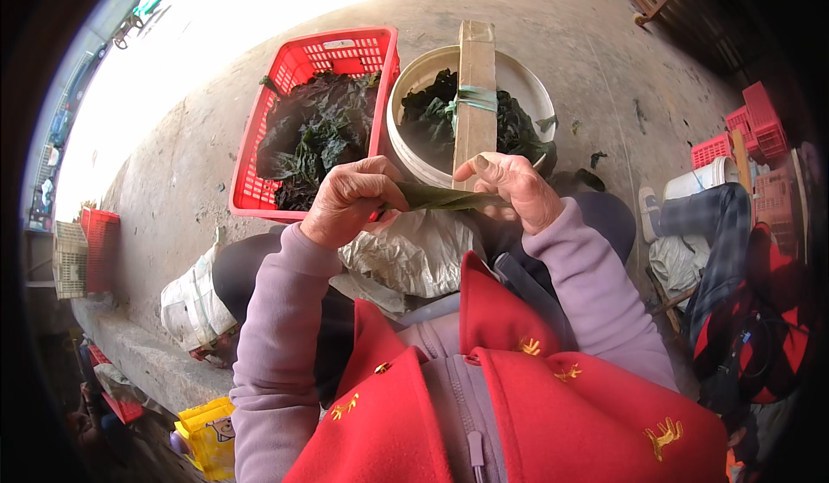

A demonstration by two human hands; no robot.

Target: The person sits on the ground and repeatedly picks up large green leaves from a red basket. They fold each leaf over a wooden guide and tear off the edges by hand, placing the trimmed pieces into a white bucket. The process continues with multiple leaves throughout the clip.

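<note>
A strip of dark green seaweed (440, 198) is stretched between my two hands, above a crinkled white plastic sheet (414, 250) on my lap. My left hand (357, 198) pinches one end in its curled fingers. At the other end, my right hand (515, 188) grips the strip, with its index finger held out. Just beyond stands a round white bucket (541, 91) holding dark seaweed (431, 111). Across its top lies a wooden board (477, 62), wrapped by a pale green tie (478, 98). Left of the bucket, a red plastic crate (246, 179) holds a heap of wet seaweed (324, 123).
Seaweed scraps (589, 177) lie on the concrete floor (583, 49) right of the bucket. A seated person's leg (703, 217) is at the right, near stacked red crates (764, 120). A white woven sack (194, 302) stands left of my knee, and a yellow bag (210, 434) lower left.
</note>
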